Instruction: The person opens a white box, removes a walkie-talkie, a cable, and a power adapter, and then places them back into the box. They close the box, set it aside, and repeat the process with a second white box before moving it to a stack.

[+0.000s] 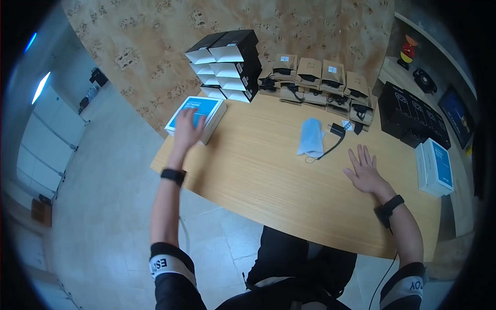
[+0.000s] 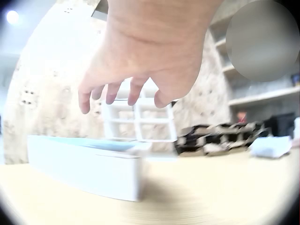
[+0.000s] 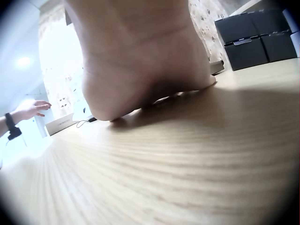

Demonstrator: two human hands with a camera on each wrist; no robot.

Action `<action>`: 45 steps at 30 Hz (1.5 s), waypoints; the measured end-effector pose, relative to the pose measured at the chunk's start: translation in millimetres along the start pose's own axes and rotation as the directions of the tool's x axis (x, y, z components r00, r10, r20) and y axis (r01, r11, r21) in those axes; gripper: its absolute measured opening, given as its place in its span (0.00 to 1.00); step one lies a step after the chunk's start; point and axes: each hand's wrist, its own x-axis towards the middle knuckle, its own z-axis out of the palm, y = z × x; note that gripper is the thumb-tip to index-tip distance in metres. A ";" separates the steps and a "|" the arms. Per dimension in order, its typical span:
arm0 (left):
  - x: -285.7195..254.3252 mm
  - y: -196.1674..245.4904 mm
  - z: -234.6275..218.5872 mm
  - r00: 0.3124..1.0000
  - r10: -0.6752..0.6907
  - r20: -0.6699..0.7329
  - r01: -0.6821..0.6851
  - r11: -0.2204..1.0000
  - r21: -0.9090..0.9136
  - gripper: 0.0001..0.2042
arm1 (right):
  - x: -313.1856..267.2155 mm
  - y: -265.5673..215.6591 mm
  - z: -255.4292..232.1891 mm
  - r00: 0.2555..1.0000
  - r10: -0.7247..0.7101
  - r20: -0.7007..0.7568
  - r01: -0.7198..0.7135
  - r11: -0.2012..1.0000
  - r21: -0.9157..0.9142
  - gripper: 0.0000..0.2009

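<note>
My left hand [image 1: 187,132] hovers over a white box with a blue top [image 1: 205,105] at the table's left end, fingers spread and bent slightly down. In the left wrist view a gap shows between the fingertips and the box's long white side [image 2: 89,171]. On the bare wood at the right, my right hand [image 1: 368,174] rests with its fingers stretched out, holding nothing. Just beyond it lie a light-blue pouch [image 1: 311,137] and a black power adapter [image 1: 337,129] with a cable.
Black boxes with white open ends [image 1: 227,64] are stacked at the back. Beside them stand brown cardboard packs [image 1: 310,70] with black cables. A large black box [image 1: 413,114] and white-and-blue boxes [image 1: 435,168] line the right edge, near shelves with a telephone [image 1: 424,80].
</note>
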 end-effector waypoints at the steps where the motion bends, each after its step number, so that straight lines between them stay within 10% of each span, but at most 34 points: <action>1: 13.4 -18.9 -2.0 0.999 -0.044 0.032 0.038 0.985 0.168 0.28 | 0.2 0.1 -1.9 0.999 0.007 0.034 -0.007 1.000 0.003 0.41; 4: 19.4 -39.7 -1.5 0.895 -0.397 0.203 0.277 0.852 0.445 0.36 | -0.1 -1.0 -9.5 0.995 0.013 0.098 -0.015 1.000 0.011 0.44; 5: 32.8 -121.6 53.0 0.799 -0.414 0.436 0.120 0.820 0.560 0.40 | -0.8 -1.4 -10.7 0.995 0.018 0.097 -0.019 1.000 0.011 0.44; 8: 5.7 -69.3 31.3 0.847 -0.288 0.446 0.015 0.853 0.522 0.26 | -0.3 -0.3 -14.0 0.992 0.013 0.124 -0.018 0.999 0.033 0.46; 9: -0.8 -89.6 52.3 0.885 -0.406 0.229 0.281 0.857 0.432 0.22 | 0.6 0.5 -13.0 0.992 0.018 0.122 -0.023 0.999 0.040 0.47; 12: -22.6 -106.2 51.0 0.876 -0.267 0.402 0.086 0.906 0.414 0.37 | 0.8 -1.5 -14.0 0.990 0.008 0.144 -0.012 1.000 0.024 0.49; 16: -86.2 29.8 -15.5 0.853 -0.412 0.320 0.316 0.897 0.310 0.36 | -2.9 -2.2 -21.5 0.986 0.008 0.166 -0.013 1.000 0.028 0.52; 20: -164.4 88.3 -25.9 0.923 -0.310 0.228 0.238 0.925 0.295 0.33 | -24.3 -12.5 -27.7 0.990 -0.012 0.139 0.012 1.000 0.003 0.49; 26: -246.0 220.6 -42.5 0.953 -0.225 0.201 0.143 0.923 0.357 0.34 | -122.3 -62.0 -17.0 0.820 -0.567 -0.070 0.559 0.771 0.306 0.39; 28: -257.7 262.2 -44.3 0.963 -0.157 0.217 0.065 0.922 0.382 0.32 | -156.1 -72.3 13.2 0.778 -0.600 -0.183 0.623 0.776 0.104 0.43; 32: -270.4 310.8 -54.1 0.931 0.089 0.354 -0.179 0.956 0.231 0.31 | -208.1 -79.2 29.6 0.860 -0.450 -0.242 0.496 0.849 0.184 0.45; 34: -275.1 322.3 -51.3 0.894 0.206 0.397 -0.284 0.947 0.148 0.31 | -225.3 -73.1 34.4 0.933 -0.155 -0.325 0.339 0.680 0.650 0.48; 38: -270.8 338.9 -33.0 0.808 0.448 0.384 -0.353 0.888 -0.293 0.29 | -264.2 -63.9 61.0 0.917 0.271 -0.292 0.043 0.662 0.748 0.52; 41: -260.7 334.9 3.7 0.876 0.417 0.242 -0.100 0.649 -0.754 0.30 | -273.3 -49.2 61.5 0.820 0.448 -0.357 -0.016 0.641 0.767 0.48; 45: -249.9 343.0 29.2 0.846 0.426 0.321 -0.004 0.606 -0.795 0.29 | -271.7 -29.2 71.0 0.744 0.508 -0.433 -0.060 0.698 0.714 0.45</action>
